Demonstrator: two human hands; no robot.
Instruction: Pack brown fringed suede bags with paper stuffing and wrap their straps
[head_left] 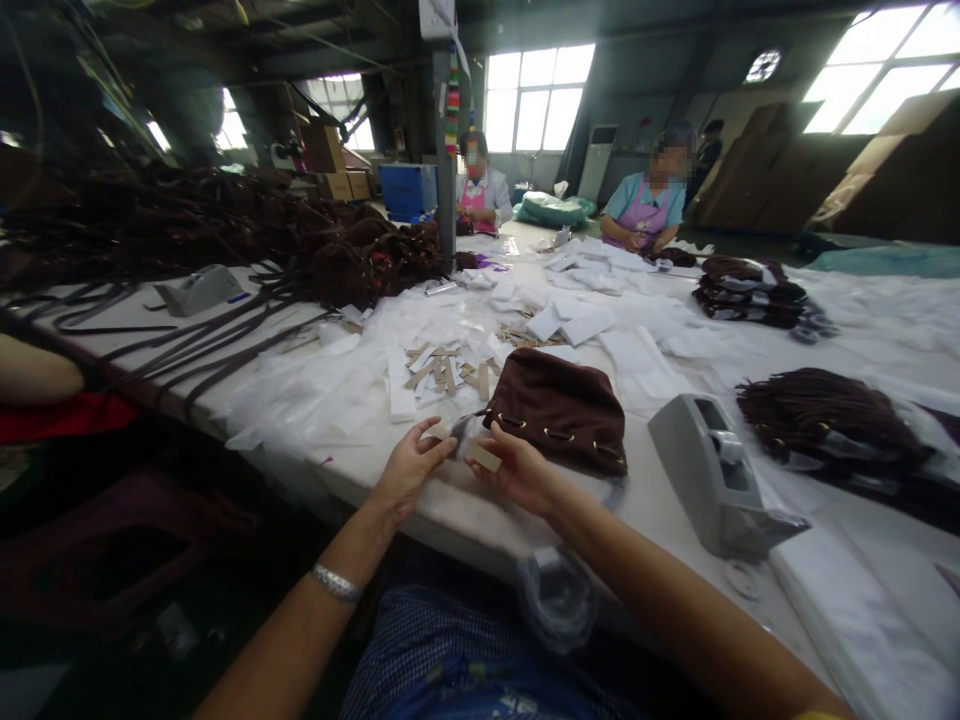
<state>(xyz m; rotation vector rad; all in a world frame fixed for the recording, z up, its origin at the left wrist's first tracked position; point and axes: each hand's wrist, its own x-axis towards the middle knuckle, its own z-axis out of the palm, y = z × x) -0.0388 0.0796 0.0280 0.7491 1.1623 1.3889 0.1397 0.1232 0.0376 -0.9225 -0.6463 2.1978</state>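
Note:
A dark brown drawstring bag [559, 405] with metal eyelets lies on the table just beyond my hands. From its left corner a dark strap end [466, 422], with clear plastic around it, runs to the fingers of my left hand [411, 468], which are closed on it. Between the thumb and fingers of my right hand [521, 475] is a small tan cardboard piece [484, 458], close beside the bag's lower left corner. Similar cardboard strips [446, 370] lie in a loose heap behind, next to white paper slips [401, 385].
On the right stands a grey tape dispenser [701, 480], with stacked brown bags [832, 420] beyond it. Clear plastic bags [292, 400] spread to the left, near long dark straps [232, 345] and a brown heap [360, 260]. Two co-workers sit across the table.

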